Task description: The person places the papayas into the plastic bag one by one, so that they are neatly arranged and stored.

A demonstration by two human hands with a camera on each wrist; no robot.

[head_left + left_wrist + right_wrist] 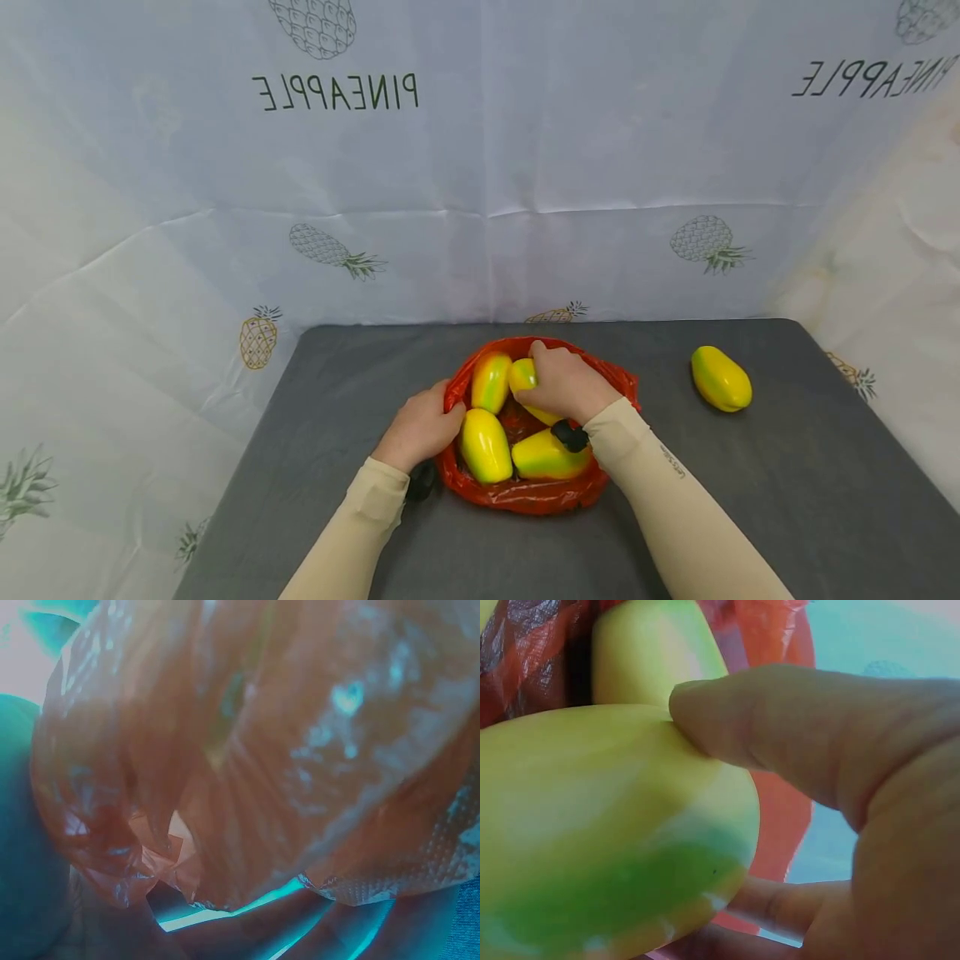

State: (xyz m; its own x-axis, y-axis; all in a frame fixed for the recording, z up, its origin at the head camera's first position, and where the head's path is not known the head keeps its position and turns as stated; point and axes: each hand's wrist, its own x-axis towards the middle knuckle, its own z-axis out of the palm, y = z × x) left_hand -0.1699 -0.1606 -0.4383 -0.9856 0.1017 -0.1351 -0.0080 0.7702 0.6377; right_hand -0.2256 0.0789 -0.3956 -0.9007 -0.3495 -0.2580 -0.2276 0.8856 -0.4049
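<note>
Yellow fruit (pixel 523 375) is seen from the head camera to be held by the right hand (pixel 572 385), partly hidden beneath it, inside a red plastic bag (pixel 517 498). The bag's left rim is gripped by the left hand (pixel 423 427), with the thumb laid over the edge. Three other fruits (pixel 486 446) are contained in the bag: one at the far side, just beside the held one, and two toward the near rim. The mouth is spread wide, and some room is left between the fruits at the bag's middle. Gray tabletop (pixel 315 500) is shown on both sides of the bag; to the right, near the far edge, a lone fruit (pixel 722 379) is placed well apart.

From the left wrist, the view is mostly filled by crinkled, shiny, see-through plastic; fingers (pixel 255 930) are seen below it, but their full grip cannot be told there.

From the right wrist, the held fruit's rounded end is clasped between thumb (pixel 750 705) above and fingers below, spread to its thickness. Its skin is smooth and yellow, with a green patch; another fruit is seen behind.
</note>
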